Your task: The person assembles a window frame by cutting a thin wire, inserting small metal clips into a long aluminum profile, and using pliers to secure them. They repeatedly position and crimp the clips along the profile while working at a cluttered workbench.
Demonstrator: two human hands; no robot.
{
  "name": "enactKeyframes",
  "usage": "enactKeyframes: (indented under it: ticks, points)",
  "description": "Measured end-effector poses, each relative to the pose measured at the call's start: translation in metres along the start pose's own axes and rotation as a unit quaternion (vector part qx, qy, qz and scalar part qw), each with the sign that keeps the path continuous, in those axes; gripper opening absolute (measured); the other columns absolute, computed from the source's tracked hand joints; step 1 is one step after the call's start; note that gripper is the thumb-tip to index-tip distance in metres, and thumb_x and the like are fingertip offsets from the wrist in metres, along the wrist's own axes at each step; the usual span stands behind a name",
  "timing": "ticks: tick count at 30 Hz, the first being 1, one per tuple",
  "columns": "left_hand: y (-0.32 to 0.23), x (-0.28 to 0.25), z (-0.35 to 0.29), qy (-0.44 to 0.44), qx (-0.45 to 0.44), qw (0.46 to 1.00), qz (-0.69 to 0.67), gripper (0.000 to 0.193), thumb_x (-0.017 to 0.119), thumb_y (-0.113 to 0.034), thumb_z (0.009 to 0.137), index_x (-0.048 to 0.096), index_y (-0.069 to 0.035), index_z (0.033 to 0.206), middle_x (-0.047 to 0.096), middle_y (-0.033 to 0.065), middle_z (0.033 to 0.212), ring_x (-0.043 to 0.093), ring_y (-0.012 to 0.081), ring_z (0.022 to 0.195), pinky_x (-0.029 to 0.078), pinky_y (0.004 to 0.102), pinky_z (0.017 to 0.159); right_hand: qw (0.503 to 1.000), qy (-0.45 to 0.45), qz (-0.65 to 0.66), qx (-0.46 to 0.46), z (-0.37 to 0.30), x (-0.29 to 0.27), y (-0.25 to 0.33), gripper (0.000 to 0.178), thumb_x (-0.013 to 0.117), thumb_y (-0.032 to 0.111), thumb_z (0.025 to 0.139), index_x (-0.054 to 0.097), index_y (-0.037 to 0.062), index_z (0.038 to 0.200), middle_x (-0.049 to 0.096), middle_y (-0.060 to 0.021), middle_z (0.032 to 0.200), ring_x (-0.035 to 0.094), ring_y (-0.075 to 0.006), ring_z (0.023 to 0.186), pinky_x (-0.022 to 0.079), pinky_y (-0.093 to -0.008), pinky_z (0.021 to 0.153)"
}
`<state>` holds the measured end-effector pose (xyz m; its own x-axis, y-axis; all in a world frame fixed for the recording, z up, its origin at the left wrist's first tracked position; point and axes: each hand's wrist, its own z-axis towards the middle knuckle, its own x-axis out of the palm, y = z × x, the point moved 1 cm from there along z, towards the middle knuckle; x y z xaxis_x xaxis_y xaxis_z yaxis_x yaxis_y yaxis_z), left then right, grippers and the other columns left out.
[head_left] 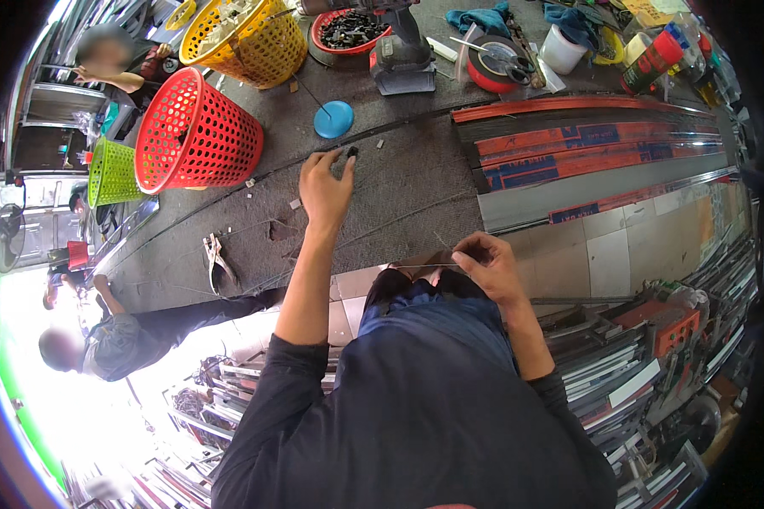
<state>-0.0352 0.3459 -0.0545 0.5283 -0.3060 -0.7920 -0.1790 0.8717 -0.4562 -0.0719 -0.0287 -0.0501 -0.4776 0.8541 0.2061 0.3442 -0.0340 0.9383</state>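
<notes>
My left hand [325, 193] reaches over the dark worktable [416, 170], thumb and forefinger apart. Right by its thumb tip is a small black piece [352, 153]; whether they touch I cannot tell. In front of my lap, the fingers of my right hand [494, 270] pinch a thin pale strand [424, 265], wire or cord, that stretches leftward from them. To the left of my left forearm lie pliers [218, 261] with pale handles. A round blue disc [334, 120] with a thin rod rests beyond my left hand.
Red [197, 136], yellow [255, 42] and green [115, 172] baskets stand left. A cordless drill [403, 64] and a bowl of black parts [348, 32] are at the back. Orange-taped profiles [569, 153] lie right. Two people [115, 343] are at the left.
</notes>
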Motion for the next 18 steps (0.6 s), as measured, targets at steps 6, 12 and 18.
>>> enactKeyframes:
  ticks: [6, 12, 18]
  points:
    - [-0.016, 0.000, 0.012, 0.069, -0.099, 0.983, -0.141, 0.027, 0.089, -0.023, 0.100, 0.087, -0.004, 0.119, 0.083, 0.0107, 0.108, 0.079, 0.0249, 0.093, 0.060, 0.0381, 0.085, 0.998, -0.005, 0.026, -0.051, 0.005, 0.008, 0.016, 0.014, 0.083, 0.011, 0.107, 0.078, -0.0002, 0.113, 0.077, -0.0032, 0.105, 0.073, -0.0097, 0.096, 0.063, -0.0293, 0.079]
    - [-0.090, -0.025, -0.041, 0.250, -0.288, 0.679, -0.628, 0.027, 0.082, -0.022, 0.110, 0.078, -0.007, 0.132, 0.082, 0.0121, 0.116, 0.076, 0.0218, 0.093, 0.061, 0.0380, 0.087, 0.989, -0.071, 0.057, -0.116, -0.008, 0.004, 0.047, 0.010, 0.081, 0.007, 0.106, 0.077, 0.0007, 0.113, 0.076, -0.0039, 0.104, 0.072, -0.0104, 0.097, 0.060, -0.0293, 0.088]
    - [-0.143, -0.017, -0.077, 0.355, -0.325, 0.478, -0.735, 0.025, 0.079, -0.020, 0.113, 0.075, -0.007, 0.134, 0.081, 0.0168, 0.125, 0.078, 0.0258, 0.099, 0.064, 0.0453, 0.095, 0.963, -0.133, 0.044, -0.231, -0.016, 0.007, 0.070, 0.008, 0.078, 0.001, 0.105, 0.075, 0.0007, 0.112, 0.074, -0.0038, 0.104, 0.069, -0.0098, 0.098, 0.056, -0.0295, 0.091]
